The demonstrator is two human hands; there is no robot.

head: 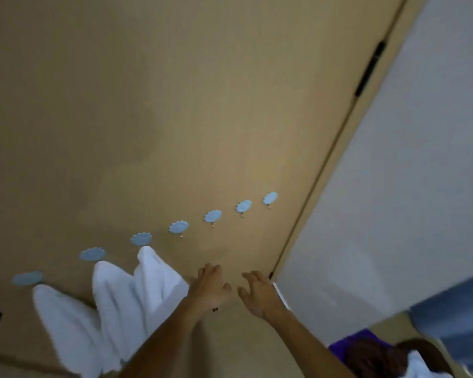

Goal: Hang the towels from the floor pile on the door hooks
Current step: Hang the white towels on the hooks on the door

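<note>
Seven hooks point(213, 216) (blue) line tan door point(175, 105).

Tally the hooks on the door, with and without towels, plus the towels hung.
Pale blue cloud-shaped adhesive hooks bearing a towel: 3
Bare blue hooks: 4
White terry towels hung: 3
Total: 7 hooks, 3 towels.

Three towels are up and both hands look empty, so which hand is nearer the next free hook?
Probably the left hand: it hovers just below the first empty hook, beside the last hung towel. The right hand sits further toward the door edge, nearer later hooks.
</note>
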